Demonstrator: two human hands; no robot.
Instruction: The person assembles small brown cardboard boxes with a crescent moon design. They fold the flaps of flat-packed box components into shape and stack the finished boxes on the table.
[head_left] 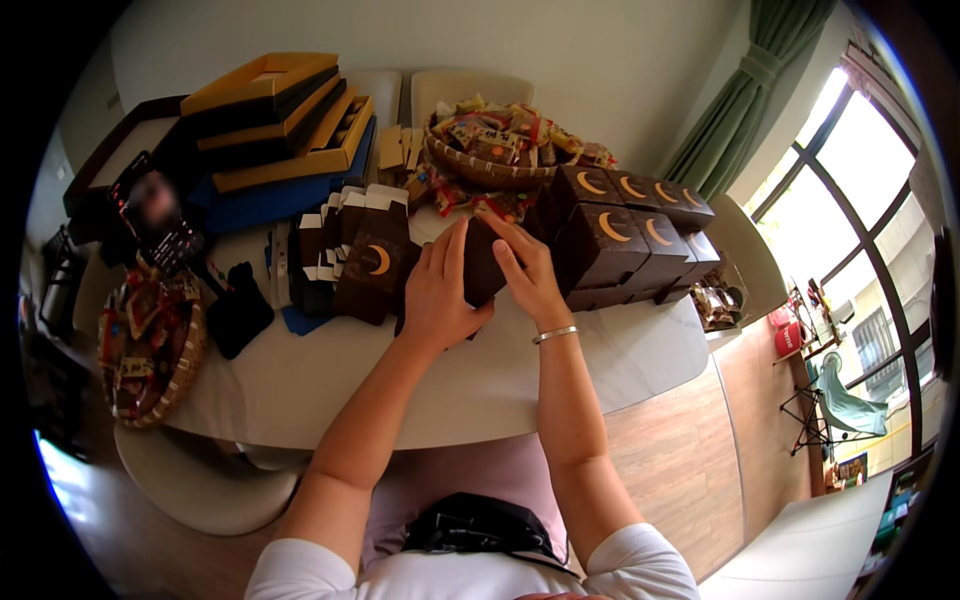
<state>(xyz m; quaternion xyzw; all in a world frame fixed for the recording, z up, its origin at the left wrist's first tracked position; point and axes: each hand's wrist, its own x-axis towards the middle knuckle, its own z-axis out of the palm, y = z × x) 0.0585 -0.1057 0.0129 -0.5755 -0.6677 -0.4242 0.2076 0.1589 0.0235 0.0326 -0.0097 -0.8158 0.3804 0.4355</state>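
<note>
Between my two hands, above the far half of the white table, is a small dark brown gift box [484, 262]. My left hand [440, 297] grips its left side with the fingers bent over. Against its right side presses my right hand [527, 265], thumb toward me and fingertips at the top edge. Just left of my left hand stand several unfolded brown cartons [368, 268] with white inner flaps, one showing a gold crescent moon. To the right of my right hand, closed brown boxes with crescents [610, 240] are stacked in rows.
Behind the boxes sits a wicker basket [480, 170] of wrapped snacks; another wicker basket [150, 350] is at the table's left edge. Black-and-gold trays [270, 110] are piled at far left. Nearby are a phone [155, 210] on a stand and a black pouch [240, 310].
</note>
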